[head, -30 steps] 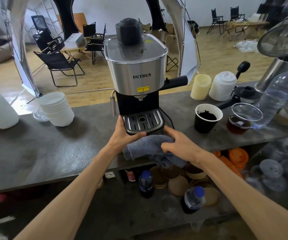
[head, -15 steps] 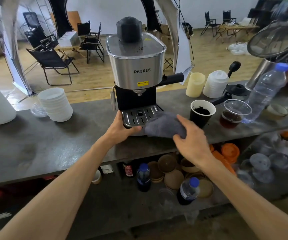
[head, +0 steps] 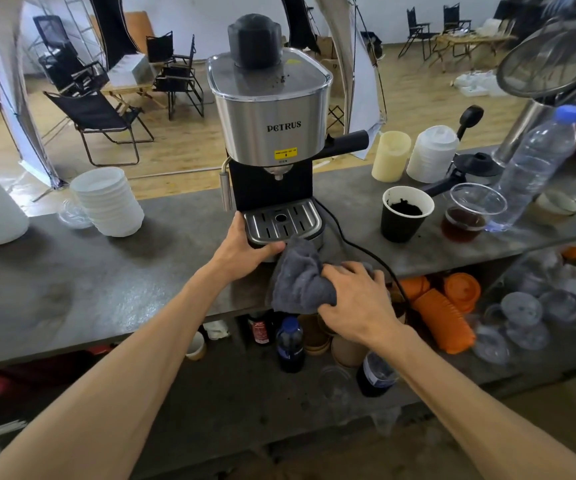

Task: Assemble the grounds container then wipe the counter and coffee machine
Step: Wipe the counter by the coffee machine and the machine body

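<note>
Pulling the gray cloth back toward me, my right hand has slid it off the drip tray and down onto the counter edge. My fingers are curled tight around it. My left hand still grips the coffee machine base, fingers pressed together. The front looks wiped; I think the counter comes next.

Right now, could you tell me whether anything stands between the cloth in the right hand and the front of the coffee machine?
Nothing visible does. The grey cloth under the right hand already reaches the base of the coffee machine beside the drip tray. The left hand grips the front left of the base, clear of the cloth's side.
</note>
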{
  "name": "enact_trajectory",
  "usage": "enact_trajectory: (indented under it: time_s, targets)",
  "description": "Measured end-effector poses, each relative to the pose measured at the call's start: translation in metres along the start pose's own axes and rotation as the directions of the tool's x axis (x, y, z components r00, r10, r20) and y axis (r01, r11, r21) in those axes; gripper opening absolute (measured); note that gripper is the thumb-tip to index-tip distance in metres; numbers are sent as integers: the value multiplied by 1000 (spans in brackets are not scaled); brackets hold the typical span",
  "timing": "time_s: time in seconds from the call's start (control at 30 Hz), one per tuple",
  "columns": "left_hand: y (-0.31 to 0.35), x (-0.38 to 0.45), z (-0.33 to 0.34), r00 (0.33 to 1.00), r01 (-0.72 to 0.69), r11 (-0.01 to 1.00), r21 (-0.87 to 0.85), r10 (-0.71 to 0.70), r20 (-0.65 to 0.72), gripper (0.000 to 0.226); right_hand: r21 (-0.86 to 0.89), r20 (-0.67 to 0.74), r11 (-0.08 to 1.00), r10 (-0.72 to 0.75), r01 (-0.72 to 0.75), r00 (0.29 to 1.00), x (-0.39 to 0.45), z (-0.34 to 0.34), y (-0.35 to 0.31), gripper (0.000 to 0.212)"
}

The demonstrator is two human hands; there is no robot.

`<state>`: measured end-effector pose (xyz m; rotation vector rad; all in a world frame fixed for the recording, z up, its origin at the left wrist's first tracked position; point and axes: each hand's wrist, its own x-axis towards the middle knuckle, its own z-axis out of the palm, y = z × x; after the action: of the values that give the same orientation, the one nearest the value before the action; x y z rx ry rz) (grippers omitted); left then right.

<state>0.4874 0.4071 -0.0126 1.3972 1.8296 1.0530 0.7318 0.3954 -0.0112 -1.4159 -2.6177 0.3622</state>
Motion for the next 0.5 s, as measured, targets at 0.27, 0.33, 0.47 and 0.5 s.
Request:
enact_trajectory:
  time_s: [0.27, 0.33, 0.47, 0.5]
  targets:
    - [21, 1, 9, 991, 118, 941, 318, -88, -105, 112, 135, 21, 988, -85, 81, 996, -20, -6, 1, 35]
    - [46, -3, 28, 976, 198, 862, 467, -132, -171, 128, 167, -67, 985, -39, 50, 997, -21, -11, 11, 37]
    - [70, 0, 61, 958, 274, 793, 545, -177, -224, 147, 87, -173, 996, -17, 32, 985, -13, -12, 27, 57]
    - [67, 2, 65, 956, 279, 776, 566, -167, -242, 147, 93, -163, 995, -23, 39, 986, -9, -11, 29, 59]
